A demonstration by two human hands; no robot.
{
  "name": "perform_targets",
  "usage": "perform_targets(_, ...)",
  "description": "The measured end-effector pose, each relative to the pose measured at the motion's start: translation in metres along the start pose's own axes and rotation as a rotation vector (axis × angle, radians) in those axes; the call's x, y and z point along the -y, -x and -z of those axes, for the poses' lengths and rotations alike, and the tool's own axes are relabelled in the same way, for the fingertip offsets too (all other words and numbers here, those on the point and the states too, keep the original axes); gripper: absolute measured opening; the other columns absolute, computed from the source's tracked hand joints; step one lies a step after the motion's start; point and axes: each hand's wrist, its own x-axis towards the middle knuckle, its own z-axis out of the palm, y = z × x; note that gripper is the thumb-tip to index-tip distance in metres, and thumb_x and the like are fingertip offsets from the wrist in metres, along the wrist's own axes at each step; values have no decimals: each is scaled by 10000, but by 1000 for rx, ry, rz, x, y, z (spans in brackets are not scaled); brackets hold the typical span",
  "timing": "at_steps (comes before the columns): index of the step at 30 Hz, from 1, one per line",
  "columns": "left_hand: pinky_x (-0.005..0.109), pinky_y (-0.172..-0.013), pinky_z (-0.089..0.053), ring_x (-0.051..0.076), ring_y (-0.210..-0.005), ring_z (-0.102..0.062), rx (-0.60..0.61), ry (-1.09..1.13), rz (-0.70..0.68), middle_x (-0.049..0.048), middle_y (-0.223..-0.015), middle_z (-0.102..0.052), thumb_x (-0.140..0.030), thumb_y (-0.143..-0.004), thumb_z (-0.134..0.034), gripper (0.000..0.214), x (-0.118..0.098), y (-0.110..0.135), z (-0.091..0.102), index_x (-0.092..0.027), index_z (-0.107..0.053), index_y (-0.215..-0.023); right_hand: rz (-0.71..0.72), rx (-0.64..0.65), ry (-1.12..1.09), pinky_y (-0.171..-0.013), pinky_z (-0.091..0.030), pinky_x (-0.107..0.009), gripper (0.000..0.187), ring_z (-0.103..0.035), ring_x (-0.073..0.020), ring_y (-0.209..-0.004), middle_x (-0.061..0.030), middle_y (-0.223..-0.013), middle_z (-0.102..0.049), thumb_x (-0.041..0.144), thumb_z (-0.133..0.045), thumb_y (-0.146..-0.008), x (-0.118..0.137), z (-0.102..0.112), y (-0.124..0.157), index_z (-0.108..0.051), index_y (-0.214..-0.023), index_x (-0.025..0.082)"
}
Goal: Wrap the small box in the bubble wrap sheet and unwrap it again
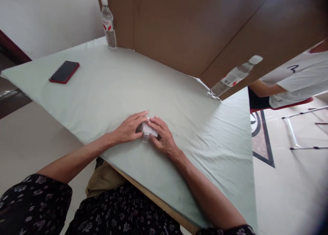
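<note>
Both of my hands rest near the front edge of a table covered in pale green cloth (107, 88). My left hand (129, 128) and my right hand (162, 136) meet over a small white folded piece (148, 129), which has a clear plastic-looking bit at its lower end. The fingers of both hands curl onto it and pinch it against the cloth. A dark patch shows under my left fingertips; what it is I cannot make out.
A red-cased phone (64, 72) lies at the far left. Two water bottles (108, 23) (234, 76) stand against a brown cardboard screen (194, 26) at the back. Another person in a white shirt (294, 78) sits to the right.
</note>
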Motion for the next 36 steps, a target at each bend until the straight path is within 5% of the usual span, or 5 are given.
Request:
perform_targets(6,301,-784,-565,183,-885,-696,-72,245,193,77,-1063,-731,-236,-750,-648,266,-6,-25,-2,-185,-640,-1011,-141,5,-105,-1106,-462,-480,339,-618,-257,-1259,-77,-1301,-706,254,-575,-902,3,17,-25,-727,-1202,297)
perform_targets(15,237,-404,-300,97,-399,-417,124,481,807,-53,-527,-485,-395,-770,-593,221,-24,-50,6,-195,-537,-695,-600,48,-619,-713,-513,-289,390,-660,-176,-790,-16,-880,-733,491,-685,-827,1,26,-45,-739,-1072,192)
perform_targets(21,239,-502,-354,119,-539,-482,62,345,656,-25,-576,-531,-479,-796,-575,329,-14,-50,7,-181,-564,-655,-609,70,-673,-823,-564,-350,831,-701,-206,-899,-64,-1094,-720,461,-860,-666,-8,20,-37,-542,-1398,227)
perform_targets(30,374,-883,-579,279,-1108,-704,139,759,500,164,-1249,-705,-395,-757,-764,840,-6,-33,9,-156,-423,-1486,-587,70,-587,-810,-557,-392,895,-701,-236,-894,-70,-1051,-727,537,-810,-722,-15,16,-34,-454,-1484,230)
perform_targets(36,387,-918,-573,290,-1155,-694,106,873,539,203,-1327,-660,-307,-775,-762,933,-5,-34,5,-152,-294,-1566,-365,-66,-69,-1012,-469,-511,726,-634,-308,-1115,-138,-1303,-669,573,-735,-795,-3,22,-34,-550,-1405,225)
